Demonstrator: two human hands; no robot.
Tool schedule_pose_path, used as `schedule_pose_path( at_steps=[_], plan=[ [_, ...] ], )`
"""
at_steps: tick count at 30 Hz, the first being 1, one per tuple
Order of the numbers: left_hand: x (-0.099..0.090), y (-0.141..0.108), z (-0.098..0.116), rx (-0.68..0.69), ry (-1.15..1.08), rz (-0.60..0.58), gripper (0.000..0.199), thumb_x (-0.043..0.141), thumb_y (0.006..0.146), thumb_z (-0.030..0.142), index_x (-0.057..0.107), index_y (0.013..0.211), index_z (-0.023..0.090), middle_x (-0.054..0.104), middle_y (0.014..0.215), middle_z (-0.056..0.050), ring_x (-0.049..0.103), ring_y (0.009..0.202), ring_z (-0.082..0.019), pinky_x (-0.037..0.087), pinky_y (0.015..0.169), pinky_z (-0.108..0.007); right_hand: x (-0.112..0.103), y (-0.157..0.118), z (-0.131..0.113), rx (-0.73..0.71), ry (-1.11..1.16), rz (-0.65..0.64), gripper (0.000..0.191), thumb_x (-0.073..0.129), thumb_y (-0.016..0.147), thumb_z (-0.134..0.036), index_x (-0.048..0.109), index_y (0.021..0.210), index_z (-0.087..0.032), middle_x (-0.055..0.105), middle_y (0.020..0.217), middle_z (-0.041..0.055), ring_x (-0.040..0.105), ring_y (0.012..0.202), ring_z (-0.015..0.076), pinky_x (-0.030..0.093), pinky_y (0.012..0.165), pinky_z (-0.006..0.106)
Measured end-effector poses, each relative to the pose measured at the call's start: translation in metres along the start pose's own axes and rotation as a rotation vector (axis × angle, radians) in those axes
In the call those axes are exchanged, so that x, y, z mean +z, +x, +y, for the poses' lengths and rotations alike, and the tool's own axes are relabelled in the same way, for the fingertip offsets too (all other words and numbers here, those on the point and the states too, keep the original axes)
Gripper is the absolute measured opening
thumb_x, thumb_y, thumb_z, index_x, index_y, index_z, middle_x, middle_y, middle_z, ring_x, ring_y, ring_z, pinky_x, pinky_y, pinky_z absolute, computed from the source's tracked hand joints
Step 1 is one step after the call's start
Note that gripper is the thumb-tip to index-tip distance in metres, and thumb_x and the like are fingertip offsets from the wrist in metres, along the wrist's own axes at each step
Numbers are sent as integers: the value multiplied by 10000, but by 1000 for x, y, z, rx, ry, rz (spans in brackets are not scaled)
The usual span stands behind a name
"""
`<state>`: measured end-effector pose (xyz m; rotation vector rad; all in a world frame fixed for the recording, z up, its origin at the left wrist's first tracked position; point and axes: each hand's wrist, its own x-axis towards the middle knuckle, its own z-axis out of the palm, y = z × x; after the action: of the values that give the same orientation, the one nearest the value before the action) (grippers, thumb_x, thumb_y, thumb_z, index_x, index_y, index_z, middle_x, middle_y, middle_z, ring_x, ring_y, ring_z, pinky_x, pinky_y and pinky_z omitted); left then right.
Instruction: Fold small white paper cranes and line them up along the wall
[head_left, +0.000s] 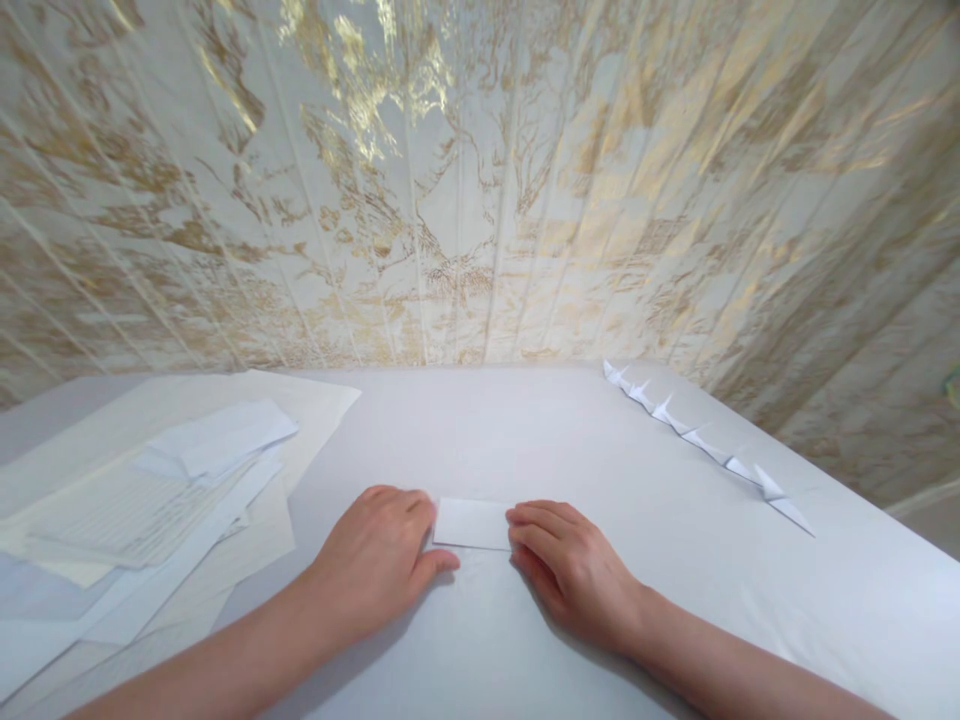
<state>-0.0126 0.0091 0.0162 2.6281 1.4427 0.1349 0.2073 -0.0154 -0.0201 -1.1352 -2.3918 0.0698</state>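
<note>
A small white folded paper [471,524] lies flat on the white table in front of me, longer from side to side than it is deep. My left hand [382,555] is at its left end, fingers bent over that edge and the thumb sticking out just below it. At the opposite end, my right hand [574,560] has its fingers held together on the paper, with the thumb tucked underneath, partly hidden. Both hands are closed about the ends, and the middle of the paper shows between them.
Several folded white paper cranes [769,485] stand in a slanting row along the table's right side. On the left lies a spread pile of loose papers [315,410], one sheet with printed lines [120,515]. Behind the table [450,430] hangs a gold-patterned curtain [465,200].
</note>
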Motion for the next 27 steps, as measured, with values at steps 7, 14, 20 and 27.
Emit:
schedule_pose_path(
  at_steps=[7,14,20,27],
  plan=[
    [33,14,-23,-43,-115,53,596,560,716,487,441,1215,182,361,1383,-127,262,1296,-295,253,1033,-460,2,1,7,119,66,7,350,526,789,-179,476,1131,-124,560,1136,160,495,1071,253,431,894,450],
    [45,13,-23,33,-238,183,333,632,696,329,515,984,211,425,1330,-93,283,1278,-292,289,990,-484,7,-2,12,10,95,88,434,502,799,-142,395,1219,-140,569,1105,154,502,1050,252,446,861,451],
    [42,11,-21,252,-168,430,157,529,770,148,534,919,197,430,1317,-93,252,1286,-282,269,983,-477,6,-1,11,-159,145,179,487,446,789,-38,359,1253,-157,595,1012,122,512,979,229,465,805,408],
    [33,11,-21,393,-85,574,289,409,795,31,614,857,224,504,1246,-63,307,1244,-273,295,926,-463,-4,1,9,-192,233,68,415,525,807,-190,412,1204,-139,590,1029,130,478,1028,244,422,851,410]
  ],
)
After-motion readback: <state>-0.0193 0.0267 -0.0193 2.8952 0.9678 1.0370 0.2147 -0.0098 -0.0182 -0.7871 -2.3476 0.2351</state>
